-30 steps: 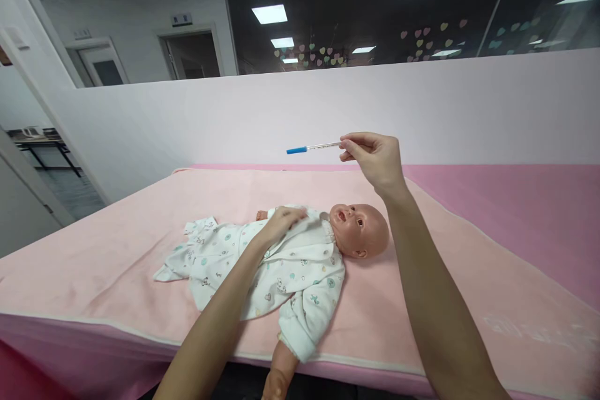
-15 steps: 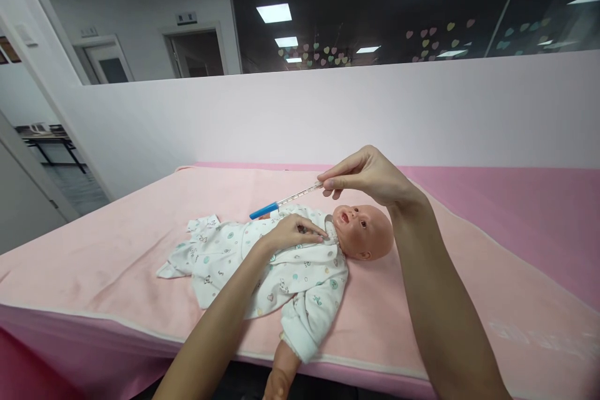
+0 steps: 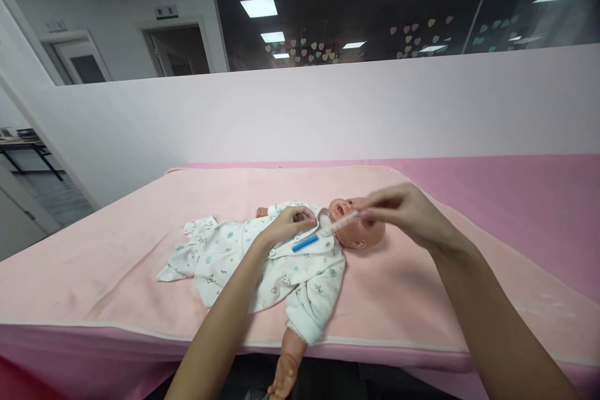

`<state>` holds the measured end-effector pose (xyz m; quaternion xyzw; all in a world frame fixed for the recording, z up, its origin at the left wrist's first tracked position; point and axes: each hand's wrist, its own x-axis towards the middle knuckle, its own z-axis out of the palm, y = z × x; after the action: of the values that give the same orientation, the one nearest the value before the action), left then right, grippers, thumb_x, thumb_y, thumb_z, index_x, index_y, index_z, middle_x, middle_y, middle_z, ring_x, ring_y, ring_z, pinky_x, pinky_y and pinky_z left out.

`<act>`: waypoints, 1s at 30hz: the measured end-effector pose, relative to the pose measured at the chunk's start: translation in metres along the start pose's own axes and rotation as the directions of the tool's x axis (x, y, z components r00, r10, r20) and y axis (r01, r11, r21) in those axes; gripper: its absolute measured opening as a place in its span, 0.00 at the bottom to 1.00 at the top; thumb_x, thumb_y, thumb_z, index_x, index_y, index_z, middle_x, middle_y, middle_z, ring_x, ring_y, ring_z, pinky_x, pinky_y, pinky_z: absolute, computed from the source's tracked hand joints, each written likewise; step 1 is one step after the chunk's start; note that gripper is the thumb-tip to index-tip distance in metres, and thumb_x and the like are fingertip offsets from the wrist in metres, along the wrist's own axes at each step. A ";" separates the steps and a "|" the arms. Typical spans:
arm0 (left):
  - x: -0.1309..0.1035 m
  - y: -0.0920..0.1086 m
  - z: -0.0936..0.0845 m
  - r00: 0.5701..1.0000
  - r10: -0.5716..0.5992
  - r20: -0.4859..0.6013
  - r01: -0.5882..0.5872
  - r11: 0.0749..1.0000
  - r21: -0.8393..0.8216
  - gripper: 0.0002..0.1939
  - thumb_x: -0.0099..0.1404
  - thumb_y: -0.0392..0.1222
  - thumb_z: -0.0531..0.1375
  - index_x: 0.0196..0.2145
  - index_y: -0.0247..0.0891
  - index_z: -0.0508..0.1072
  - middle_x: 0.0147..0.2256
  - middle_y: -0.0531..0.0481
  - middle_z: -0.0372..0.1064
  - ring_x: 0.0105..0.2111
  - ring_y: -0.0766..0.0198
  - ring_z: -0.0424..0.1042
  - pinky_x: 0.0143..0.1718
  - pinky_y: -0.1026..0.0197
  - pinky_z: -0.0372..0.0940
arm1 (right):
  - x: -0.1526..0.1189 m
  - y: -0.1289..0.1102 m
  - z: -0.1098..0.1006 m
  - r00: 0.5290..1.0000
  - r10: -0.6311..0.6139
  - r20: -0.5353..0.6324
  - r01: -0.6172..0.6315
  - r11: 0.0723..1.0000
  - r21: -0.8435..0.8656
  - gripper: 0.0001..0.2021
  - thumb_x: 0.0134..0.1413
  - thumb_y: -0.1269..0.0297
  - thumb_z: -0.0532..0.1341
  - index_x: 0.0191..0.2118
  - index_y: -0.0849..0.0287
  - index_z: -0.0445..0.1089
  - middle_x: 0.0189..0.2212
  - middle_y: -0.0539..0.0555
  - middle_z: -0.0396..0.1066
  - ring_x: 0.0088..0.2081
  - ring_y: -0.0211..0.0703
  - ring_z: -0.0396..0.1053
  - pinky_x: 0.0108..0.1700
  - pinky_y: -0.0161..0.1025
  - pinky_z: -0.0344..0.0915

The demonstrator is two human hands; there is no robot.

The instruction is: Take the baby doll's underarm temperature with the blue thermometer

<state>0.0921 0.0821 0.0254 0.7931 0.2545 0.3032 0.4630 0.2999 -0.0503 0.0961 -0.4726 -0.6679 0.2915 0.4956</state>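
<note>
A baby doll [image 3: 360, 234] lies on its back, its head to the right, dressed in a white printed baby shirt [image 3: 304, 269]. My left hand [image 3: 290, 224] rests on the doll's chest, fingers curled in a pinch on the shirt's front edge near the neck. Between the thumb and fingers of my right hand [image 3: 398, 212] is the clear end of a thermometer [image 3: 304, 243], blurred by motion. Its blue end slants down to the left, above the shirt front. My right hand partly covers the doll's head.
Under the doll a pale pink blanket [image 3: 117, 250] covers the pink table [image 3: 539, 212]. One doll arm [image 3: 287, 362] hangs over the near edge. Behind the table stands a white wall [image 3: 328, 119] with a dark window [image 3: 356, 0] above.
My right hand has moved right and nearer to me, lowering the thermometer from beyond the doll to above its chest. The left hand's fingers have curled in at the shirt. The view has shifted slightly.
</note>
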 end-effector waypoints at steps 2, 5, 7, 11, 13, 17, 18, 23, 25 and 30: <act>0.001 0.000 0.000 1.000 0.016 0.014 -0.015 0.999 -0.029 0.12 0.53 0.48 0.61 0.28 0.35 0.73 0.19 0.55 0.59 0.20 0.71 0.54 0.22 0.66 0.47 | -0.034 0.020 -0.005 0.991 0.116 -0.067 -0.120 0.991 -0.062 0.12 0.39 0.55 0.66 0.27 0.58 0.76 0.20 0.53 0.72 0.24 0.41 0.68 0.28 0.38 0.65; 0.002 0.000 0.000 0.999 0.036 0.015 -0.035 0.996 -0.082 0.11 0.53 0.47 0.62 0.28 0.35 0.73 0.21 0.54 0.62 0.22 0.70 0.57 0.24 0.67 0.50 | -0.077 0.053 -0.010 0.933 0.269 -0.240 -0.303 0.946 -0.116 0.16 0.42 0.49 0.62 0.28 0.57 0.76 0.20 0.53 0.71 0.21 0.40 0.64 0.27 0.39 0.64; 0.003 -0.001 0.000 0.999 0.036 0.005 -0.036 0.993 -0.110 0.10 0.53 0.45 0.62 0.27 0.35 0.73 0.22 0.53 0.64 0.23 0.70 0.59 0.25 0.67 0.52 | -0.094 0.074 -0.012 0.860 0.349 -0.373 -0.428 0.891 -0.153 0.17 0.41 0.48 0.61 0.31 0.56 0.76 0.27 0.55 0.74 0.22 0.41 0.64 0.26 0.39 0.64; 0.002 -0.004 -0.002 1.000 0.019 -0.001 -0.019 0.992 -0.122 0.10 0.51 0.44 0.64 0.29 0.35 0.76 0.25 0.51 0.68 0.24 0.69 0.60 0.26 0.66 0.52 | -0.109 0.108 -0.010 0.812 0.355 -0.464 -0.519 0.802 -0.294 0.16 0.44 0.49 0.58 0.32 0.54 0.75 0.35 0.55 0.75 0.33 0.50 0.70 0.34 0.42 0.66; 0.002 -0.005 -0.003 1.000 0.015 0.013 -0.013 0.994 -0.104 0.11 0.51 0.45 0.64 0.30 0.34 0.76 0.23 0.51 0.67 0.22 0.69 0.59 0.24 0.65 0.51 | -0.111 0.117 -0.003 0.819 0.303 -0.487 -0.527 0.735 -0.427 0.15 0.48 0.52 0.54 0.33 0.53 0.74 0.36 0.54 0.74 0.36 0.51 0.70 0.37 0.43 0.65; 0.001 -0.005 -0.005 1.000 0.002 0.029 0.000 0.998 -0.069 0.12 0.50 0.43 0.64 0.32 0.34 0.76 0.18 0.55 0.61 0.19 0.71 0.55 0.23 0.65 0.49 | -0.101 0.114 0.027 0.860 0.045 -0.509 -0.433 0.593 -0.679 0.14 0.53 0.59 0.50 0.36 0.54 0.72 0.41 0.54 0.72 0.32 0.47 0.70 0.34 0.42 0.64; 0.002 -0.005 -0.006 0.999 -0.002 0.033 0.004 0.998 -0.062 0.12 0.50 0.43 0.64 0.32 0.34 0.76 0.18 0.55 0.61 0.19 0.71 0.54 0.23 0.66 0.49 | -0.094 0.109 0.038 0.874 -0.046 -0.485 -0.368 0.588 -0.720 0.14 0.54 0.61 0.49 0.37 0.55 0.71 0.41 0.54 0.71 0.32 0.45 0.70 0.34 0.41 0.64; 0.004 -0.008 -0.006 0.999 0.019 0.043 -0.017 0.998 -0.055 0.11 0.51 0.40 0.63 0.33 0.32 0.75 0.18 0.56 0.60 0.20 0.73 0.55 0.23 0.67 0.51 | -0.035 0.084 0.095 0.908 -0.390 -0.153 0.087 0.532 -0.842 0.17 0.54 0.73 0.48 0.45 0.59 0.67 0.40 0.56 0.71 0.38 0.42 0.70 0.34 0.35 0.63; 0.005 -0.011 -0.006 0.998 0.040 0.043 -0.037 0.998 -0.057 0.10 0.51 0.39 0.62 0.33 0.32 0.75 0.20 0.55 0.62 0.21 0.72 0.56 0.24 0.67 0.52 | -0.009 0.081 0.110 0.904 -0.409 -0.124 0.124 0.528 -0.840 0.18 0.51 0.77 0.48 0.44 0.59 0.68 0.31 0.54 0.72 0.31 0.41 0.69 0.28 0.33 0.61; 0.006 -0.015 -0.007 0.996 0.093 0.016 -0.093 0.994 -0.049 0.09 0.52 0.34 0.58 0.33 0.32 0.74 0.26 0.52 0.66 0.27 0.69 0.62 0.29 0.67 0.57 | 0.026 0.086 0.128 0.843 -0.488 -0.227 0.167 0.637 -0.752 0.18 0.47 0.78 0.49 0.42 0.59 0.68 0.28 0.53 0.71 0.29 0.41 0.67 0.29 0.34 0.60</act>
<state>0.0894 0.0966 0.0164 0.7952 0.2057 0.3234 0.4698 0.2077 0.0166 -0.0108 -0.5427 -0.6834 -0.1906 0.4495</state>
